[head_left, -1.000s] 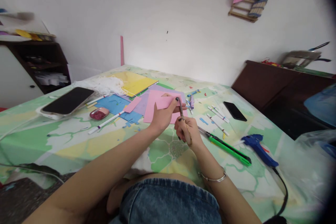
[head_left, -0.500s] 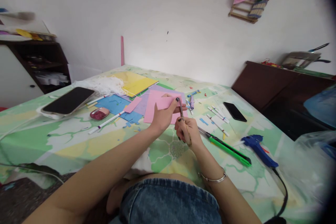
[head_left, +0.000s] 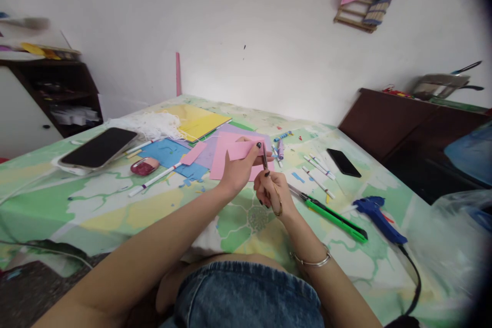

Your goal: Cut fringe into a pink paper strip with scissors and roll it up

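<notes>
My left hand [head_left: 240, 166] pinches a small piece of pink paper [head_left: 240, 149] between thumb and fingers, above a larger pink sheet [head_left: 220, 166] on the table. Gripped in my right hand [head_left: 273, 190] is a pair of scissors [head_left: 265, 156], with one gold-coloured handle loop showing below the fingers. The scissors' blades point away from me and meet the right end of the held paper. How far apart the blades are, I cannot tell. Purple paper [head_left: 205, 154] and blue paper [head_left: 163, 156] lie to the left of the pink sheet.
Right of my hands lie a green utility knife [head_left: 336, 219], a blue glue gun [head_left: 380, 220], several markers [head_left: 318, 182] and a black phone [head_left: 343, 162]. Leftward are another phone [head_left: 100, 147], a dark red oval object [head_left: 144, 166], white string [head_left: 148, 125] and a yellow sheet [head_left: 203, 122].
The scissors have turned slightly at the held paper, and their blades look closer together. My left hand stays almost in place, and the things on the table have not moved.
</notes>
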`<state>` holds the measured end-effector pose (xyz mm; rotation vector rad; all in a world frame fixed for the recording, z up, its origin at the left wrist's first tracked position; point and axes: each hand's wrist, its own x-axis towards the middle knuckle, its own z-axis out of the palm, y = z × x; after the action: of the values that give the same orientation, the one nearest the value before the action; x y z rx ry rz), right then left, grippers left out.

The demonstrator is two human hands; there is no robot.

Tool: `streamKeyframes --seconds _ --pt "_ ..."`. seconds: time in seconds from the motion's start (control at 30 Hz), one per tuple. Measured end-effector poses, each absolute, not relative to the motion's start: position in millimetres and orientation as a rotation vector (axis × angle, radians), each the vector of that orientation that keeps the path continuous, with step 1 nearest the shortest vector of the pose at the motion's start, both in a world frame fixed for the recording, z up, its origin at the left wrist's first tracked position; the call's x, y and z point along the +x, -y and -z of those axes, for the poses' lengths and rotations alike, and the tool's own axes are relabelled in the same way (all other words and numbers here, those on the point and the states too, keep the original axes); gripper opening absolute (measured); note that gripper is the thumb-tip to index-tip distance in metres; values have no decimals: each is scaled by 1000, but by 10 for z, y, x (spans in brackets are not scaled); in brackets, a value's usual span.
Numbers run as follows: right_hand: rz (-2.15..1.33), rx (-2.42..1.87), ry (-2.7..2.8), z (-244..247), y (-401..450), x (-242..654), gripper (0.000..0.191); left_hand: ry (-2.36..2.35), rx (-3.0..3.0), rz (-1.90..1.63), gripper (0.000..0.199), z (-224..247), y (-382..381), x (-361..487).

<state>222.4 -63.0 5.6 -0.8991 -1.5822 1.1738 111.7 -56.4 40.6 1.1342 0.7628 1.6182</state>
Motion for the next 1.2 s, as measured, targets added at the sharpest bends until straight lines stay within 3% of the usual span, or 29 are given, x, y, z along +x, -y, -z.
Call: streamKeyframes --seconds 1.2 --pt "-1183 -904 1574 -43 611 2229 56 -790 1116 -1607 16 -437 575 1119"
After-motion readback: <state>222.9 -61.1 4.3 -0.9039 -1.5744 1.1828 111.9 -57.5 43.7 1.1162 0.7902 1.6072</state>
